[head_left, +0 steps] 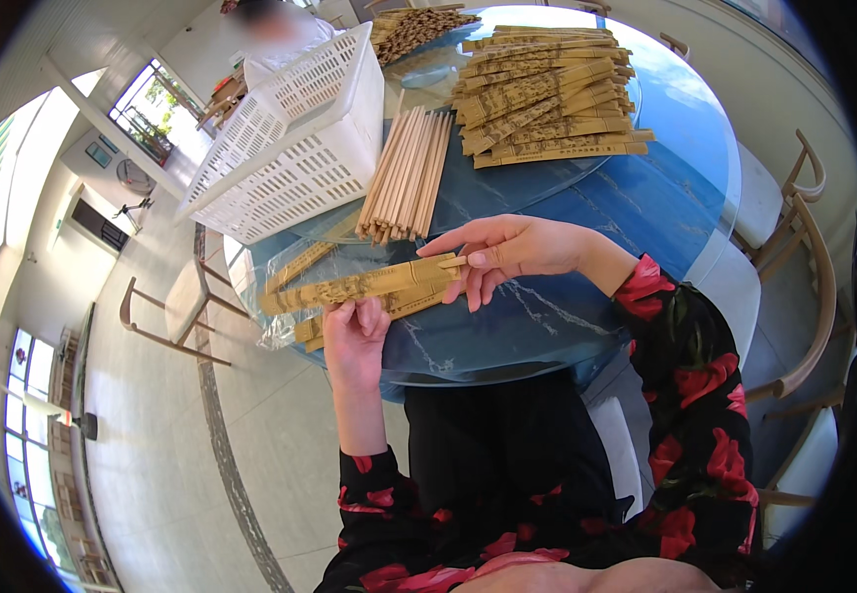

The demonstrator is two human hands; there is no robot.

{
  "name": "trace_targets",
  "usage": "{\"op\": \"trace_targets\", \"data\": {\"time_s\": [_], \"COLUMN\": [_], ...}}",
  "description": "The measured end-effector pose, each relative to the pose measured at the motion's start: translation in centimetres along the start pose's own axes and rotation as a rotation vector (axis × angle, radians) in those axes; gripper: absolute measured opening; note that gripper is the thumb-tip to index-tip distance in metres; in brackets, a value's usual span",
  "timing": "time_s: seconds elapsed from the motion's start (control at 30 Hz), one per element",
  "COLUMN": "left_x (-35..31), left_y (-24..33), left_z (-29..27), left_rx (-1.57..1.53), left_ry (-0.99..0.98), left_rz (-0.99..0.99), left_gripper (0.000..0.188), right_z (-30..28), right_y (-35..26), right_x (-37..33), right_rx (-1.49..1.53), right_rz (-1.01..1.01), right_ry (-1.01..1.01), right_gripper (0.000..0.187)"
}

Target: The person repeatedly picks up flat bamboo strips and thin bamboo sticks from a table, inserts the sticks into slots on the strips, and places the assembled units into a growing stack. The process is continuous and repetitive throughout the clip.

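My left hand [353, 341] pinches a tan printed paper chopstick sleeve [354, 285] from below, near its middle, above the table's near edge. At the sleeve's right end, my right hand [527, 247] grips the short ends of chopsticks [456, 262] between thumb and fingers. The rest of their length is hidden inside the sleeve. Under it lie more paper sleeves [418, 300], partly on clear plastic wrap [275, 333]. Just beyond my hands, a bundle of bare wooden chopsticks [408, 173] rests on the table.
A white slotted plastic basket [290, 163] stands at the left of the blue marbled table [675, 193]. Sleeves are heaped in a pile [552, 94] at the far right. More chopsticks [413, 35] lie at the back, near another person [280, 44]. Wooden chairs [809, 287] surround the table.
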State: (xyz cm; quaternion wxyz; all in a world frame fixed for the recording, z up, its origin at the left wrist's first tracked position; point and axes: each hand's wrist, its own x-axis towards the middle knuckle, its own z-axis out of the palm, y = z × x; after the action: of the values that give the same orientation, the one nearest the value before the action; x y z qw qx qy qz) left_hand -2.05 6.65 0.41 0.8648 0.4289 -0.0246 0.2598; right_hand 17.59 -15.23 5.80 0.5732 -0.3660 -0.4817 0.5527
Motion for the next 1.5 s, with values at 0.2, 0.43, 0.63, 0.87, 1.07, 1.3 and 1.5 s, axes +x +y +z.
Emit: {"op": "trace_targets", "data": {"time_s": [0.2, 0.43, 0.63, 0.87, 1.07, 1.3, 1.5], "left_x": [0.0, 0.0, 0.0, 0.0, -0.1, -0.1, -0.1], "left_y": [0.1, 0.1, 0.3, 0.0, 0.1, 0.0, 0.0], "left_z": [0.0, 0.2, 0.4, 0.4, 0.7, 1.0, 0.8], "left_rx": [-0.016, -0.004, 0.013, 0.077, 0.095, 0.104, 0.115], "left_ry": [-0.001, -0.003, 0.002, -0.025, -0.008, -0.013, -0.021], "left_rz": [-0.017, -0.012, -0.031, -0.046, -0.026, -0.014, -0.015], "left_gripper": [0.013, 0.011, 0.008, 0.008, 0.007, 0.004, 0.002], "right_z": [-0.1, 0.1, 0.2, 0.1, 0.0, -0.2, -0.4], "right_y": [0.0, 0.0, 0.0, 0.1, 0.3, 0.2, 0.3], "right_x": [0.0, 0.0, 0.1, 0.1, 0.1, 0.0, 0.0], "right_rx": [-0.050, -0.088, -0.087, -0.152, -0.174, -0.290, -0.280], "right_rz": [0.025, 0.013, 0.005, 0.031, 0.046, 0.067, 0.055], "right_ry": [-0.022, -0.024, 0.005, 0.028, 0.075, 0.155, 0.172], "right_gripper": [0.047, 0.047, 0.047, 0.045, 0.041, 0.032, 0.027]}}
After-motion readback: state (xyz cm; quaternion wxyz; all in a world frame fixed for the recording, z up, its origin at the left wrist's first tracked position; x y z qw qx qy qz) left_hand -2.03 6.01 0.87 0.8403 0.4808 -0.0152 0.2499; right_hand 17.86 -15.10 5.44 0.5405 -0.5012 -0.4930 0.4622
